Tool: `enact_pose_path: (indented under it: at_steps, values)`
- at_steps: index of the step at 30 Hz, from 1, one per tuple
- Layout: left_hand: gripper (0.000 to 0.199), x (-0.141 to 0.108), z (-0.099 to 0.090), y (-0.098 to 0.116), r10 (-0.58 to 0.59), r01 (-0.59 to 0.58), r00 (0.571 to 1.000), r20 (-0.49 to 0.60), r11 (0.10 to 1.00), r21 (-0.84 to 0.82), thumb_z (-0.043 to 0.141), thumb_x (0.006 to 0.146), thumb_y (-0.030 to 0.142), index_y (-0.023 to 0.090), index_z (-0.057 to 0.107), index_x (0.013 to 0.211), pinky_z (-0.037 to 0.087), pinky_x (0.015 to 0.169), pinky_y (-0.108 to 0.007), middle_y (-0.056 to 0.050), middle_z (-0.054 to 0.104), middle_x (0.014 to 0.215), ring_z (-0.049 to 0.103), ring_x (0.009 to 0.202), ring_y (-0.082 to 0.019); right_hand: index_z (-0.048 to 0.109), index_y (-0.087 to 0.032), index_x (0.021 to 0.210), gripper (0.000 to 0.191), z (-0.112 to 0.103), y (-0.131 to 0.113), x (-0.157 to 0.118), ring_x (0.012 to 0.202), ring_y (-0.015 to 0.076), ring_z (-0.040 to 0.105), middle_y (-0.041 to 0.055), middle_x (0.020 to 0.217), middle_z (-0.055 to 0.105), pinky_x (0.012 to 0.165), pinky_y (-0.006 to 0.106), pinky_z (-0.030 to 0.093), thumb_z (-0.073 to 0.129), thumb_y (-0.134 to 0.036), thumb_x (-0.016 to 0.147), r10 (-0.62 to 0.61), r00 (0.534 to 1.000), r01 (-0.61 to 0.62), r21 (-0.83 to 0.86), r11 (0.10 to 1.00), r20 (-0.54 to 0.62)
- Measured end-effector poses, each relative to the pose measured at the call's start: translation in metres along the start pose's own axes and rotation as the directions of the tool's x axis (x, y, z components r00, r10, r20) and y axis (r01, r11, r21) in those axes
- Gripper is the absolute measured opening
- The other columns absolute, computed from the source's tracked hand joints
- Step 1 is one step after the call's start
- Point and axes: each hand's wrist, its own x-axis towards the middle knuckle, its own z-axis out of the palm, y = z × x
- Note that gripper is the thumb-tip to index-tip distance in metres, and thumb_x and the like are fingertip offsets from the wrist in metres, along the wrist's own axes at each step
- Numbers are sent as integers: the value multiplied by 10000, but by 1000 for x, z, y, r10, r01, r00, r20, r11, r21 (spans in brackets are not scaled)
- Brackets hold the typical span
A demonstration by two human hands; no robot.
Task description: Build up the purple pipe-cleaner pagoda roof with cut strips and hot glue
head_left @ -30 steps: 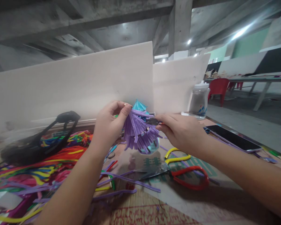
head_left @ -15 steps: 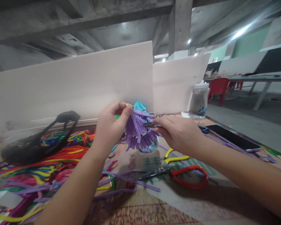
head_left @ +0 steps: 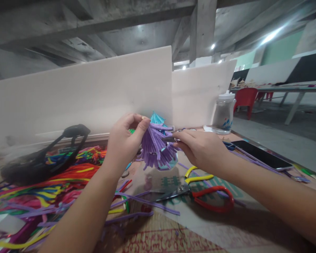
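A tiered purple craft piece of pipe cleaners (head_left: pixel 153 144), its strands fanning downward, is held up above the table. My left hand (head_left: pixel 125 137) pinches its top between thumb and fingers. From the other side my right hand (head_left: pixel 200 149) grips a slim dark metal tool (head_left: pixel 168 139), which looks like tweezers; its tip touches the purple strands and its rear is hidden in my fingers. Behind the purple piece stands a turquoise pointed craft piece (head_left: pixel 157 118), partly covered. Scissors with red handles (head_left: pixel 213 199) lie on the table below my hands.
Yellow-handled pliers (head_left: pixel 197 178) lie beside the scissors. A phone (head_left: pixel 262 154) and a water bottle (head_left: pixel 224 114) are at the right. Coloured pipe cleaners (head_left: pixel 68 175) and a black strapped object (head_left: pixel 42 158) crowd the left. A white partition (head_left: pixel 94 95) stands behind.
The metal tool's tip has turned slightly among the purple strands, and the lower purple tier has shifted a little. Both hands keep nearly the same place.
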Motion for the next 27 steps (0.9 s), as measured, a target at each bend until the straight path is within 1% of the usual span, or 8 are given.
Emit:
enact_pose_path:
  at_steps: [8, 14, 20, 23, 27]
  values:
    - [190, 1, 0, -1, -8, 8, 1000, 9, 1000, -2, 596, 899, 343, 181, 637, 809, 442, 694, -265, -20, 659, 827, 601, 782, -154, 662, -141, 1061, 214, 1, 0, 0, 691, 198, 667, 65, 886, 744, 551, 308, 370, 503, -259, 979, -5, 1000, 5, -27, 1000, -11]
    - [201, 1, 0, -1, -6, 6, 1000, 14, 1000, -10, 602, 898, 359, 183, 633, 806, 442, 697, -267, -22, 663, 836, 604, 793, -158, 661, -118, 1054, 231, -1, 1, 1, 708, 207, 666, 83, 884, 740, 542, 310, 358, 488, -249, 976, -1, 1000, 1, 8, 1000, 0]
    - [193, 1, 0, 0, -7, 8, 1000, 23, 1000, -14, 601, 898, 350, 183, 632, 808, 444, 706, -271, -22, 665, 842, 608, 801, -159, 661, -128, 1064, 226, 0, 0, 0, 711, 194, 661, 77, 904, 746, 565, 308, 368, 488, -246, 979, -7, 1000, 7, -11, 1000, -5]
    - [194, 1, 0, 0, -13, 13, 999, 32, 1000, -20, 599, 900, 352, 185, 633, 808, 445, 707, -270, -21, 668, 849, 608, 804, -160, 669, -130, 1043, 228, 0, 0, 0, 687, 181, 649, 81, 893, 747, 559, 302, 360, 487, -252, 982, -9, 1000, 9, -20, 1000, -4]
    - [197, 1, 0, 0, -20, 20, 999, 35, 1000, -21, 600, 902, 361, 188, 634, 812, 444, 698, -268, -24, 671, 855, 607, 805, -160, 672, -150, 1059, 239, 0, -1, -1, 680, 170, 643, 78, 909, 751, 557, 295, 358, 481, -274, 990, -1, 1000, 1, -33, 999, 8]
